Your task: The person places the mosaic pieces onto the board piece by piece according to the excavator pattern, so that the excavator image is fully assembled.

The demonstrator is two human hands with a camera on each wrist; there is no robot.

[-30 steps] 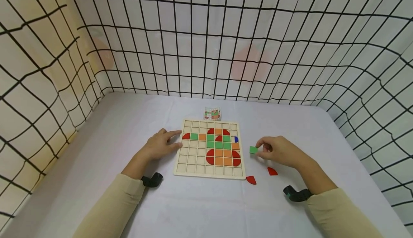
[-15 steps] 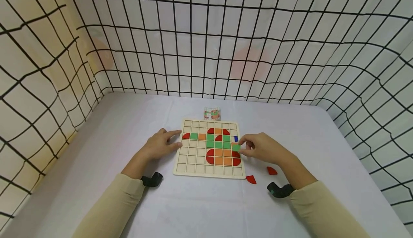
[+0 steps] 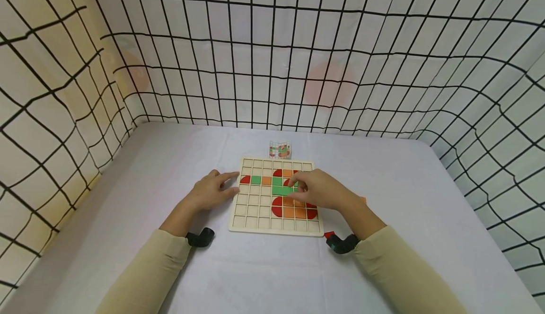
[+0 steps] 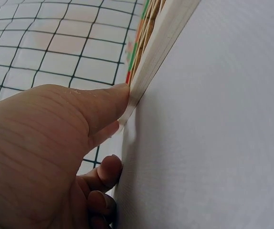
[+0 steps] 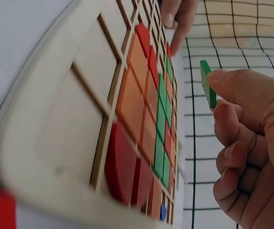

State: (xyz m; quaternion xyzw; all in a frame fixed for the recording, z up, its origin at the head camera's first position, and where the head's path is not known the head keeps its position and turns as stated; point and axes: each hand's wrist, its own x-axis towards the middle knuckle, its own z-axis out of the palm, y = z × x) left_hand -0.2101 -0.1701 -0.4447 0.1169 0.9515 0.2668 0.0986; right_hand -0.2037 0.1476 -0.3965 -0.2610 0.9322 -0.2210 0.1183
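Note:
A wooden grid board (image 3: pixel 251 219) lies on the white cloth, with red, green and orange tiles set in its cells. Pinched between thumb and fingertips of my right hand (image 3: pixel 321 190) is a green square tile (image 5: pixel 207 83), held over the board in the right wrist view. That hand covers the board's upper right cells in the head view. My left hand (image 3: pixel 210 191) lies at the board's left side, thumb and index finger extended to its edge. The left wrist view shows the thumb (image 4: pixel 106 102) right at the board's rim (image 4: pixel 158 52); the other fingers are bent below.
A small card with a coloured grid pattern (image 3: pixel 279 150) stands behind the board. By the right forearm a red piece (image 3: pixel 329 234) and an orange piece (image 3: pixel 363 200) show partly. Black netting (image 3: pixel 272 49) encloses the table's back and sides.
My right hand has carried the green tile leftward from the cloth beside the board to above its middle. The forearm now hides one red piece. My left hand stays at the board's edge.

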